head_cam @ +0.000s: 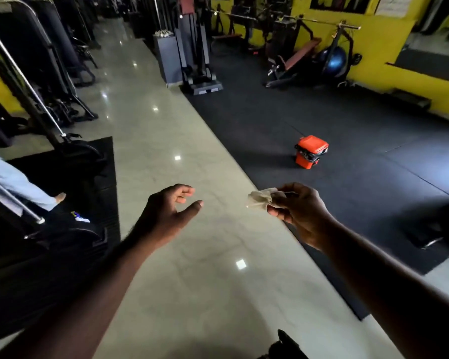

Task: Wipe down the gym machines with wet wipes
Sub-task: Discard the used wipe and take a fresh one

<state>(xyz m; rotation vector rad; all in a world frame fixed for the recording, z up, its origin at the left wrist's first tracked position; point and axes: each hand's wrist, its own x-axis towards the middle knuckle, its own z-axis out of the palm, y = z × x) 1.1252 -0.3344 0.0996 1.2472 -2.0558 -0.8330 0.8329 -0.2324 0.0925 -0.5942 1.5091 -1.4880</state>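
Progress is hard to read. The wipe [259,200] looks crumpled and tan, so probably used and due for the orange bin [310,151] ahead on the rubber mat [322,112]. Right hand [301,216] grip pinches it, mid-air over the tiled floor [192,255]. Left hand [166,213] grip is loosely spread and holds nothing. Machines [49,73] close on the left and benches [296,58] by the far wall likely remain. Someone's leg [16,182] is beside the left machine. No obstacle visible toward the bin.
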